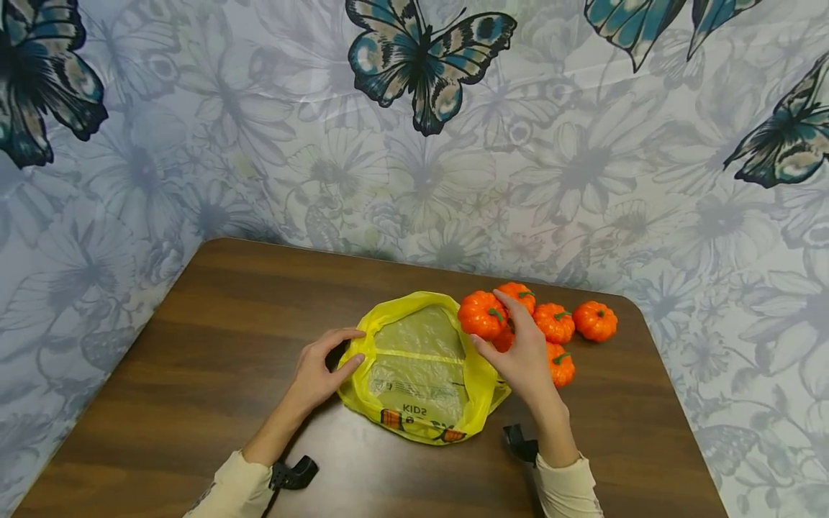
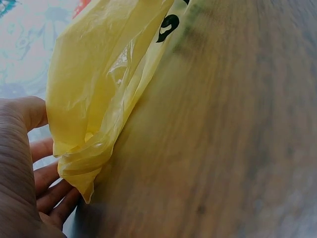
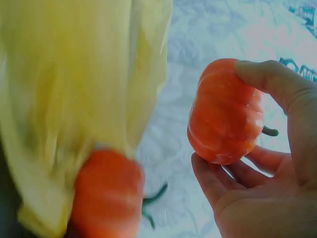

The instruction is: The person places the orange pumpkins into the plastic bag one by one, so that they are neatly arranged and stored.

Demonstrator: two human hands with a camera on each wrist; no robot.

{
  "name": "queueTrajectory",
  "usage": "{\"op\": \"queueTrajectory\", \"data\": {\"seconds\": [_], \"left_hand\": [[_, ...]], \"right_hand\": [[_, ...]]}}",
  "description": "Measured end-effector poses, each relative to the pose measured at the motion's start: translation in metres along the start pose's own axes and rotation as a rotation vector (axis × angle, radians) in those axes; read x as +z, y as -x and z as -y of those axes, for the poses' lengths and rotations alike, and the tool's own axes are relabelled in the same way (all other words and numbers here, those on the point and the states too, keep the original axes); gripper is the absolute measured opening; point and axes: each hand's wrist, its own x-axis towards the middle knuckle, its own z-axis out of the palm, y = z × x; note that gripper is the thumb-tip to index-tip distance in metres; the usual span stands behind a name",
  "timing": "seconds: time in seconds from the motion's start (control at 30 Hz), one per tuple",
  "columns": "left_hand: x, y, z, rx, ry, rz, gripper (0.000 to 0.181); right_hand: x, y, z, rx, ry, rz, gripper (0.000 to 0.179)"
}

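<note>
A yellow plastic bag (image 1: 481, 388) stands with its mouth spread wide near the middle of the table. At the bag's left rim, my left hand (image 1: 316, 370) holds the edge with thumb and fingers; the bag hides some fingertips in the left wrist view. My right hand (image 1: 529, 360) grips a small orange decorative pumpkin (image 1: 481, 314) with a green stem, raised at the bag's upper right edge. In the right wrist view, thumb and fingers hold this pumpkin (image 3: 228, 114) from opposite sides, apart from the bag. Another pumpkin (image 3: 109, 193) sits beside the bag.
Several more orange pumpkins (image 1: 553, 324) cluster right of the bag, partly behind my right hand. One pumpkin (image 1: 595, 321) lies farthest right, near the back edge of the brown wooden table (image 1: 194, 345). A butterfly-patterned wall covering (image 1: 427, 194) rises behind.
</note>
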Motion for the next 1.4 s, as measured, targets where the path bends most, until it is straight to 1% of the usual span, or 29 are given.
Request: {"op": "queueTrajectory", "data": {"seconds": [0.23,0.5,0.67,0.83,1.0,1.2,1.4], "left_hand": [[0.002,0.0,0.003,0.026,0.019,-0.006,0.04],[0.001,0.001,0.004,0.034,0.0,0.001,0.039],[0.002,0.003,0.004,0.013,-0.007,0.003,0.038],[0.002,0.001,0.003,0.014,-0.011,-0.003,0.037],[0.001,0.002,0.003,0.003,-0.01,-0.003,0.037],[0.001,0.002,0.002,0.018,-0.008,0.001,0.035],[0.002,0.002,0.003,0.029,0.005,-0.001,0.035]], "right_hand": [[0.026,-0.004,0.021,-0.002,-0.07,0.08,0.083],[0.051,-0.002,0.037,-0.057,-0.064,0.105,0.083],[0.067,-0.001,0.037,-0.064,-0.078,0.133,0.084],[0.081,-0.003,0.034,-0.053,-0.081,0.185,0.084],[0.093,-0.004,0.034,-0.066,-0.071,0.219,0.084],[0.105,-0.003,0.032,-0.08,-0.057,0.267,0.083],[0.112,-0.004,0.034,-0.116,-0.05,0.293,0.082]]}}
